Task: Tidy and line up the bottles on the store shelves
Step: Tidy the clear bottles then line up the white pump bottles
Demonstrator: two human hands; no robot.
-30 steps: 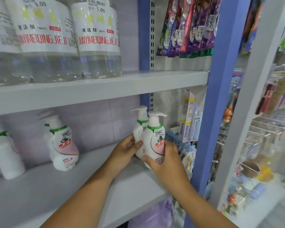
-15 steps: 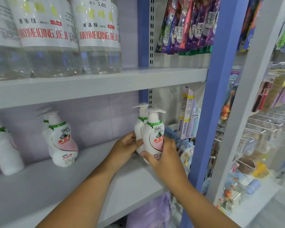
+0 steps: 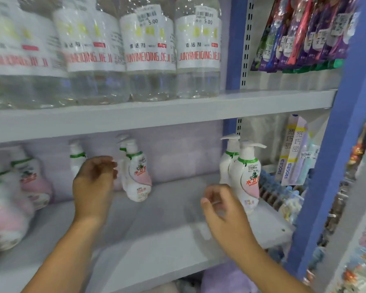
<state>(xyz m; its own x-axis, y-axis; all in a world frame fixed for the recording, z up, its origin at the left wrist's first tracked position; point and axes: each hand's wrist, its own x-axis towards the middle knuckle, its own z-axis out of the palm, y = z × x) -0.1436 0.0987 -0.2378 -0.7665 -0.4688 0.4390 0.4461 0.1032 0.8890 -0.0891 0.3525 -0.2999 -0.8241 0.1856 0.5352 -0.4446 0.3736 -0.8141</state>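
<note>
Both hands are hanging over the lower shelf (image 3: 156,240), and neither is holding anything. The left hand (image 3: 93,187) is hovering with its grip loosely spread, fingers curled a little, in front of a blurred white pump bottle (image 3: 76,159) and just left of the middle pair of pump bottles (image 3: 136,176); whether it is touching either one cannot be told through the motion blur. The right hand (image 3: 224,212) is sitting lower and nearer the shelf's front edge, its grip also open, thumb and fingers apart and curved (no bottle between them), just beside the right pair of pump bottles (image 3: 246,176).

That right pair is standing upright near the right end of the lower shelf, one bottle partly behind the other, white bodies with green collars and pink-and-white labels, pump spouts pointing right. The middle pair is standing further back, well apart from the right pair, with bare shelf between them. More pump bottles of the same kind (image 3: 19,187) are crowding the left end of the shelf, badly blurred.

On the upper shelf (image 3: 156,115) a row of large clear bottles (image 3: 150,51) with white labels and red lettering is standing side by side. Right of the blue upright (image 3: 330,166), packaged toothbrushes (image 3: 304,32) are hanging, with boxed packs (image 3: 294,151) below them.
</note>
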